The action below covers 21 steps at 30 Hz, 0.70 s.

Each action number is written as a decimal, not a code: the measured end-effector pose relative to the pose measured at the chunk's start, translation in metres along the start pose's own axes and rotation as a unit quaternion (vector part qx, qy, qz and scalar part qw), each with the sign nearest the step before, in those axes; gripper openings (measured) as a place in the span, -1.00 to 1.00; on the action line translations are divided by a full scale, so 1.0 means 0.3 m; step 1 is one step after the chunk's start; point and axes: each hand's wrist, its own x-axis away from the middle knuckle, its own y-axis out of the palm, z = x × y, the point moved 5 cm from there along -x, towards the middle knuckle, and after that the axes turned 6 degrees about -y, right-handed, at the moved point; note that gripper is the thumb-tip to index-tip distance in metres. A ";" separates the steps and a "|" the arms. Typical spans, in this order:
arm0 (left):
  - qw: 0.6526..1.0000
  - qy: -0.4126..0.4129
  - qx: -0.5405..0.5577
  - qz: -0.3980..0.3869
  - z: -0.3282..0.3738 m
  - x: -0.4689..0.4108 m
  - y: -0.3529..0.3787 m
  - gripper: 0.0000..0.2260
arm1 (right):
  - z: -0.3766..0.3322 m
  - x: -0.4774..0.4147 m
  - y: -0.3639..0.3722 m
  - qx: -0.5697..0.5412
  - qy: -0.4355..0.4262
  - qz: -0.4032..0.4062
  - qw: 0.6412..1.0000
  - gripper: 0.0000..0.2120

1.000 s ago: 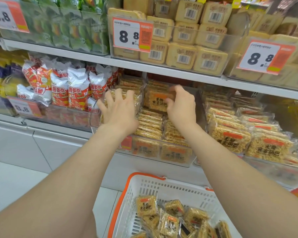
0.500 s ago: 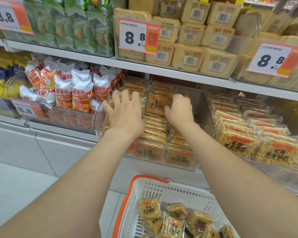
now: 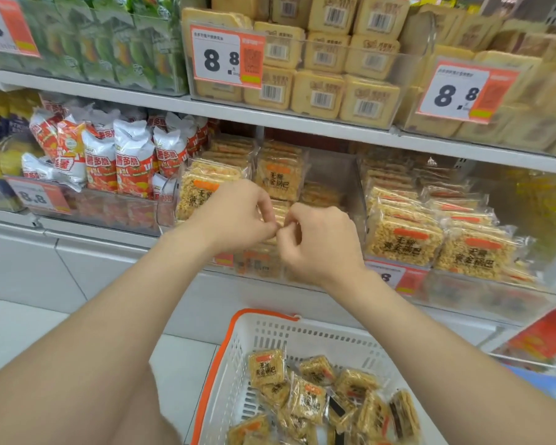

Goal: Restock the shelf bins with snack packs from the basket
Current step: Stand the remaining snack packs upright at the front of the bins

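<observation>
left hand [image 3: 238, 216]: held in front of the middle bin [image 3: 350, 187], fingers curled, thumb and forefinger drawn together; whether a pack edge is pinched cannot be told.
right hand [image 3: 321, 242]: held just beside the left, fingertips almost met, fingers curled likewise; a grasp cannot be confirmed.
snack packs [image 3: 267, 367]: left in a loose heap in the basket [image 3: 302, 335], low and well apart from both hands.
stocked packs [image 3: 280, 178]: stood in rows in the middle bin, with a gap seen at its right rear.
step judged: rows are probably being tidied; much restocking is judged left.
risk, toppling: upright packs could be knocked flat if the hands are drawn out carelessly, since the rows are only loosely propped.
risk, mixing: packs could be pushed into the neighbouring bin [image 3: 402, 239], where the same label is shown.
risk, crushing: the brittle contents could be broken if packs are forced into a tight row.
surface: a white shelf [image 3: 302, 123] is fitted with clear bins and price tags [image 3: 225, 57].
room: a shop aisle is shown, with red-and-white bags [image 3: 132, 168] at left, yellow packs [image 3: 318, 91] above, a pale tiled floor [image 3: 20, 329] below.
</observation>
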 end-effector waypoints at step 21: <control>0.824 0.061 -0.373 -0.423 0.022 0.218 0.567 -0.76 | -0.165 0.905 0.547 -0.032 -0.162 -0.630 0.759 -0.51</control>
